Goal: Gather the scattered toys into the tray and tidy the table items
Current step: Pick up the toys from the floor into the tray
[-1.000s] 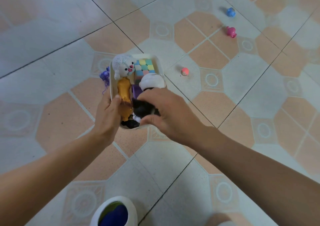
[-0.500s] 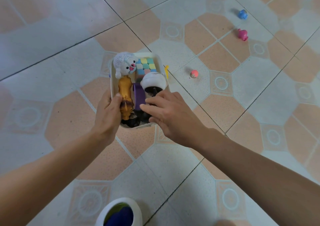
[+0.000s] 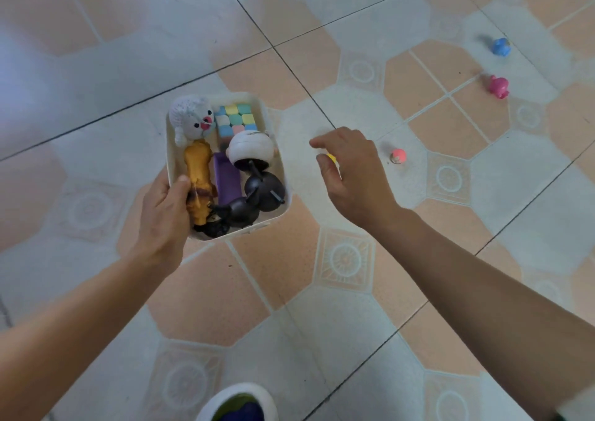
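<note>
White plastic tray [image 3: 254, 226]: where is it?
– Head view: over the tiled floor [image 3: 322, 324]. The left hand [image 3: 164, 217] grips its left edge, thumb on a yellow-brown rubber figure [image 3: 199, 172] inside.
– What else is inside?
– A white crocheted plush head [image 3: 190, 117], a pastel cube puzzle [image 3: 236, 119] and black figures [image 3: 257, 195].
– The right hand [image 3: 351, 172]?
– It is just off the tray's right edge, fingers loosely curled and apart, over a small yellow toy [image 3: 331, 158]. I cannot tell whether it touches the toy.
</note>
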`<state>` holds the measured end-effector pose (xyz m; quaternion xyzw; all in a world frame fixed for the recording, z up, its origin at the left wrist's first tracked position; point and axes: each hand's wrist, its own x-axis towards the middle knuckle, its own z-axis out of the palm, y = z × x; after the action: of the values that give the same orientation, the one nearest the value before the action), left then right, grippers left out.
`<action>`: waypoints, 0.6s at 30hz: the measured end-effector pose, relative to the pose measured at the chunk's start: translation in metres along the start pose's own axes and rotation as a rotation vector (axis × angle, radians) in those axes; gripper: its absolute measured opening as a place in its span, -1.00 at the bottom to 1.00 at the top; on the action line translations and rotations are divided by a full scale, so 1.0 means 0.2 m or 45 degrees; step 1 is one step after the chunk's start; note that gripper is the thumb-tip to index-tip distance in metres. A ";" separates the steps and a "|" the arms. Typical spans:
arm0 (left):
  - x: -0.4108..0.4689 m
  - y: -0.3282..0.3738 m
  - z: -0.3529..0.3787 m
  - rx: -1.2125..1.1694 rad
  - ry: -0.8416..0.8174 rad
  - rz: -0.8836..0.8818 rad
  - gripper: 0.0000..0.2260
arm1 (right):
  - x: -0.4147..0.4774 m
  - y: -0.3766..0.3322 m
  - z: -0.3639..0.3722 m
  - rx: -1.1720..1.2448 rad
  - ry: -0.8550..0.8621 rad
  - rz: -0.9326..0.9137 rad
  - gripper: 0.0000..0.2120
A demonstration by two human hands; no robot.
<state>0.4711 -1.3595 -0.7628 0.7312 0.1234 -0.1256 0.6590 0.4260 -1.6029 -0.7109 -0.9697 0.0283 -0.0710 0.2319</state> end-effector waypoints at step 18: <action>0.11 -0.09 -0.21 -0.056 0.135 -0.088 -0.74 | 0.45 -0.05 0.61 -0.362 -0.515 -0.110 -0.49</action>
<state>0.4857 -1.3158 -0.7824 0.7175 0.1860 -0.1065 0.6627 0.5341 -1.5472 -0.8031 -0.9874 -0.0503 0.1192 0.0908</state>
